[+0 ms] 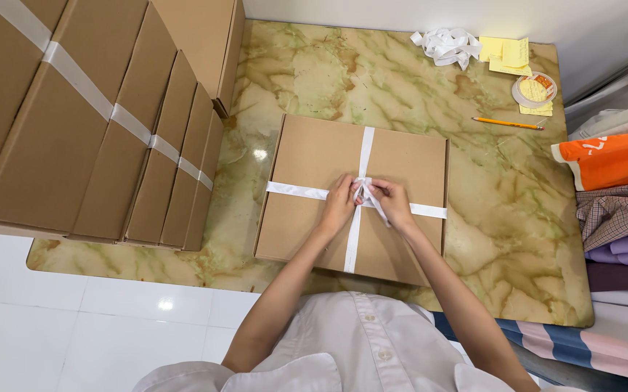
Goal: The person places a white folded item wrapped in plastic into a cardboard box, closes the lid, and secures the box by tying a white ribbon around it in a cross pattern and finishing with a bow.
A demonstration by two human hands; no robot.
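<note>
While the flat cardboard box (314,196) lies in the middle of the tabletop (503,218), the left hand (339,205) and right hand (394,205) pinch the white ribbon (355,239) at its crossing, so the knot seems in progress and needs even tension.

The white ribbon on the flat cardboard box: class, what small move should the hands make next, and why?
Probably pull the knot snug. Both the left hand and right hand pinch the white ribbon where its bands cross on the cardboard box, and it looks loose there.
</note>
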